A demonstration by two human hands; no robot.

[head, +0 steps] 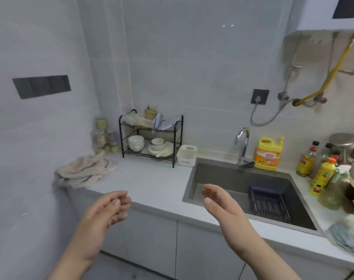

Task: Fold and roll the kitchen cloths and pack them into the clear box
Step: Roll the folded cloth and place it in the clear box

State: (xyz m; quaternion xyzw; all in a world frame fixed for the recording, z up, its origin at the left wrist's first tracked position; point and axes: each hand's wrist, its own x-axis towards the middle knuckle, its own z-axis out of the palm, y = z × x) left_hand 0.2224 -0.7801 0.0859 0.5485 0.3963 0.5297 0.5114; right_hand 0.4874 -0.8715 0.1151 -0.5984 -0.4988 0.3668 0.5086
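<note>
Left hand (109,209) and right hand (218,201) hold nothing, fingers loosely curled, over the countertop (151,178) edge. A heap of beige kitchen cloths (83,170) lies on the countertop at 10 o'clock from the left hand. Judged soft, light and limp, so pinch two adjacent corners to spread one flat.

Green cloth (348,235) cut off rightward

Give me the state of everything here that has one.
Left hand, empty, fingers loosely curled.
Right hand, empty, fingers relaxed.
Beige cloths, crumpled in a pile, unfolded.
Green cloth, crumpled by the sink.
Faucet, no water seen running.
Sink, holds a dark basket.
Dish rack, bowls on lower shelf.
</note>
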